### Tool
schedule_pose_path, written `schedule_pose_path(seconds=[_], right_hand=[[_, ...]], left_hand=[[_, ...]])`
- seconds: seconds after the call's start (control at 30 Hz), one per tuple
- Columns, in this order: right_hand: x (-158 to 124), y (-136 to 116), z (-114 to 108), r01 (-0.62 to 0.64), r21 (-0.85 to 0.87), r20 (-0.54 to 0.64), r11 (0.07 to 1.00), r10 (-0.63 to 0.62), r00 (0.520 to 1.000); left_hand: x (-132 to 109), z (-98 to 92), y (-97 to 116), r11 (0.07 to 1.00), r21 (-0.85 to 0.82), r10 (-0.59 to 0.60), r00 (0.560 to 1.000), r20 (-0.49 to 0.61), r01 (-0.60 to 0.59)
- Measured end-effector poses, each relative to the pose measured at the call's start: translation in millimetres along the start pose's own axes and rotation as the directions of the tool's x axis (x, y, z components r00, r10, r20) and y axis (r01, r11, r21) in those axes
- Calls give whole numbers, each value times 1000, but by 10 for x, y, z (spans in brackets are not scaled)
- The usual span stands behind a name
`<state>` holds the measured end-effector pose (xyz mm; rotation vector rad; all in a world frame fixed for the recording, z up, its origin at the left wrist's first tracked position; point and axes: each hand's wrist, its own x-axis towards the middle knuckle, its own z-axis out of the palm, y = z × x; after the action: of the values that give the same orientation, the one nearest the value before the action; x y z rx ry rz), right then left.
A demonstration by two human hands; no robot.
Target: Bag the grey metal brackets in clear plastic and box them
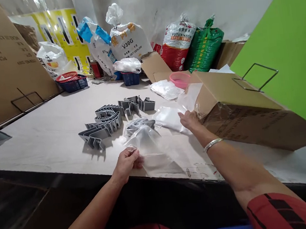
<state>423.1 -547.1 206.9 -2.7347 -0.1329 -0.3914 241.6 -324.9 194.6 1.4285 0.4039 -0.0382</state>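
The left hand is curled and pinches the edge of a clear plastic bag on the table. The right arm reaches forward; the right hand lies open on a white plastic bag, just beside a cardboard box. Farther, grey metal brackets stand in rows.
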Motion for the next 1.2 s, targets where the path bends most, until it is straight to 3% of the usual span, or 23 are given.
schedule_pose_path(seconds=[0.1, 0.17, 0.23, 0.3, 0.4, 0.47, 0.53, 0.6, 0.7, 0.83, 0.9, 0.97, 1.03, 1.1, 1.13, 1.2], right_hand=[[-211, -94, -133, -76, -159, -26, 984, 73, 997], [-416, -182, -219, -19, -204, -49, 979, 9, 999], [-637, -271, -243, 70, -54, -3, 996, -71, 998], [-834, -346, -175, 65, 264, 135, 962, -104, 985], [-1013, -422, 31, -142, 706, 352, 694, -169, 921], [-1044, -461, 143, -275, 845, 403, 459, -208, 891], [-1022, -503, 183, -358, 889, 414, 285, -164, 896], [-974, -546, 156, -382, 905, 400, 189, -70, 914], [-910, -597, 74, -328, 936, 332, 129, -11, 943], [-866, -607, 35, -256, 956, 261, 143, -22, 965], [-869, -595, 19, -244, 949, 252, 198, -15, 968], [-923, -591, -37, -188, 920, 179, 343, 57, 982], [-1057, -607, -134, -43, 824, -36, 566, 127, 991], [-1269, -646, -229, 159, 635, -285, 756, 37, 958], [-1391, -672, -258, 265, 535, -349, 802, -75, 934], [-1620, -729, -259, 436, 384, -360, 814, -303, 882]], left_hand=[[49, -15, -12, 997, 75, 32, 999, 35, -34], [83, -36, -29, 993, 102, 51, 996, 73, -58], [115, -62, -40, 993, 103, 46, 991, 129, -60], [141, -81, -35, 996, 65, 44, 983, 180, -56], [164, -89, 7, 999, -8, 49, 972, 230, -48], [163, -89, 44, 999, -39, 40, 971, 236, -31], [145, -97, 72, 998, -67, 17, 971, 237, -1], [108, -114, 82, 997, -72, -21, 970, 242, 39], [33, -144, 73, 996, 13, -91, 967, 238, 91], [-42, -160, 53, 988, 116, -131, 962, 240, 106], [-57, -153, 46, 987, 131, -118, 970, 213, 91], [-58, -139, 33, 990, 122, -86, 984, 156, 68], [-53, -118, 11, 994, 101, -46, 994, 97, 36], [-50, -87, -15, 997, 71, -5, 999, 44, 2], [-50, -66, -26, 999, 52, 9, 1000, 26, -10], [-59, -16, -35, 999, 8, 34, 999, 2, -34]])
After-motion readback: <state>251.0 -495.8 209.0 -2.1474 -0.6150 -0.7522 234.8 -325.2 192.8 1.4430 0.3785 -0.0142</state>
